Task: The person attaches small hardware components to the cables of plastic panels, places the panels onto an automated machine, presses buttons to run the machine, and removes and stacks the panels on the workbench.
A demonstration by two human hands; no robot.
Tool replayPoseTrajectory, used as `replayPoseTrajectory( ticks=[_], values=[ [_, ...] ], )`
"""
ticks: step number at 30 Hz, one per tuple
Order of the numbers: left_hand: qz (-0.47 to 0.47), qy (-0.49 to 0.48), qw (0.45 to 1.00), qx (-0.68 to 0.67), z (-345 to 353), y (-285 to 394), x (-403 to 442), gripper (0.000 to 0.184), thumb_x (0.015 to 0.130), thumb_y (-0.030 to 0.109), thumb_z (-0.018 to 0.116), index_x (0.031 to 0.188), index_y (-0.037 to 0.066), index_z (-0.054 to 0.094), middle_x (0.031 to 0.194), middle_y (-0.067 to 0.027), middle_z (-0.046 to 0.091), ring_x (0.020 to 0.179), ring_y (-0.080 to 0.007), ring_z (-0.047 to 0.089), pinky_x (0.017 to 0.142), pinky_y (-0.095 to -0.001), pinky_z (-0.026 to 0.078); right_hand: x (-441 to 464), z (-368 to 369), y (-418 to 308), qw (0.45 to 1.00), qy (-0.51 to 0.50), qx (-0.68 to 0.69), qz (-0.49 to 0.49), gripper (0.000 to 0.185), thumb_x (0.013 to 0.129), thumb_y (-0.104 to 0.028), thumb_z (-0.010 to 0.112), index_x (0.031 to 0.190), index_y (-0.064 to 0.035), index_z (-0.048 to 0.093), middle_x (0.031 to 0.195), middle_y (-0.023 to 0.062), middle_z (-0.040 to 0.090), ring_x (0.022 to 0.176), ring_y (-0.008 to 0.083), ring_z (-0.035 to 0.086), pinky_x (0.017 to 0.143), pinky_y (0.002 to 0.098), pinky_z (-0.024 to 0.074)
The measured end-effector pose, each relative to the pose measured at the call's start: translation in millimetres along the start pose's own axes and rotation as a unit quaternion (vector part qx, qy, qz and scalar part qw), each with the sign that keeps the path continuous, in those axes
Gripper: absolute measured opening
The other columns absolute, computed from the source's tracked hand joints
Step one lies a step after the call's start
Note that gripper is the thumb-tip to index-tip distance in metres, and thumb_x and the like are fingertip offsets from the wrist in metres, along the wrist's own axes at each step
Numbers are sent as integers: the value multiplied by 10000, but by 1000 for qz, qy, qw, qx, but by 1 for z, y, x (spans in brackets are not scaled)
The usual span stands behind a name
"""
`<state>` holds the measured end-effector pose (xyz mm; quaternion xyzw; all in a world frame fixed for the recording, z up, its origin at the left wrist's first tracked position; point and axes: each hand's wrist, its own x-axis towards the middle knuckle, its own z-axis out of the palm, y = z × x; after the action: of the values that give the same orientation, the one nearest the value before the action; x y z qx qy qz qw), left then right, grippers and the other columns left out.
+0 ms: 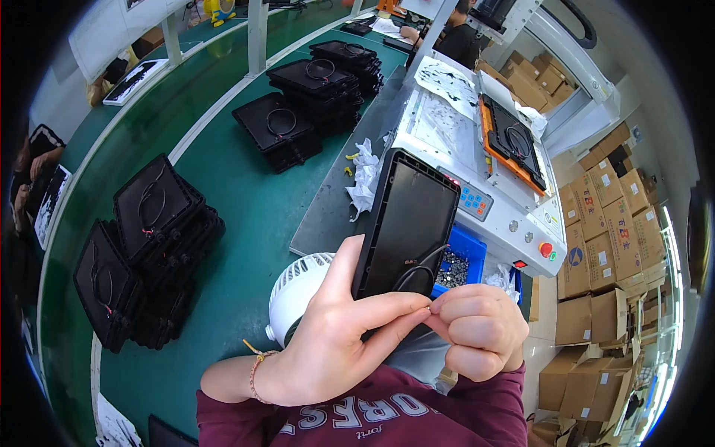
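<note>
A shallow black plastic housing point(410, 216) with a raised rim stands tilted in front of me. My left hand point(335, 335) is closed, steadying its lower left edge while its fingertips pinch at the end of a thin black cable point(424, 267) that curves out of the housing. My right hand point(477, 328) is closed too, its thumb and fingertips meeting the left ones on that cable end. Fingers hide most of the tip. A blue bin point(468, 244) of small metal parts sits just behind the right hand.
Stacks of similar black housings point(153, 212) with cables stand on the green table point(246, 216). A white machine point(432, 127) holds another housing in an orange fixture point(497, 145). A white fan point(294, 290) and crumpled tissue point(363, 182) are close by. Cardboard boxes point(607, 216) fill the right.
</note>
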<state>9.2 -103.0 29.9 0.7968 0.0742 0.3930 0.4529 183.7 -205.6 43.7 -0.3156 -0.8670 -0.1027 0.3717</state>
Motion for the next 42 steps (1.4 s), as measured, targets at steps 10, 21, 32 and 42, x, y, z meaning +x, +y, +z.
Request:
replayPoseTrajectory(
  ticks=[10, 21, 32, 42],
  values=[
    [-15, -13, 999, -25, -1, -1, 0, 148, 746, 5, 725, 882, 60, 741, 1060, -171, 558, 944, -299, 573, 812, -359, 456, 4, 0, -6, 998, 4, 43, 54, 360, 626, 151, 727, 799, -66, 497, 807, 71, 490, 655, 218, 585, 583, 350, 582],
    [-32, -49, 996, -68, -6, -1, 2, 160, 760, 0, 720, 905, 58, 753, 1196, -192, 556, 1106, -315, 561, 948, -374, 420, 5, -1, -12, 986, 91, -66, 125, 336, 630, 63, 785, 829, -62, 544, 862, 86, 597, 722, 224, 592, 591, 306, 509],
    [-29, -19, 997, -62, -3, -1, 1, 179, 726, -7, 728, 891, 59, 752, 1180, -203, 555, 1087, -329, 552, 933, -382, 418, 0, -1, -13, 982, 60, -41, 172, 280, 682, -29, 748, 879, -67, 552, 871, 79, 663, 695, 196, 629, 574, 283, 481],
    [-29, -23, 998, -56, -3, -2, 2, 173, 734, -3, 724, 894, 55, 751, 1207, -206, 545, 1121, -327, 539, 955, -381, 408, -7, 2, -13, 985, 49, -68, 148, 208, 715, -104, 650, 893, -65, 549, 911, 67, 674, 727, 194, 627, 633, 292, 443]
  ],
)
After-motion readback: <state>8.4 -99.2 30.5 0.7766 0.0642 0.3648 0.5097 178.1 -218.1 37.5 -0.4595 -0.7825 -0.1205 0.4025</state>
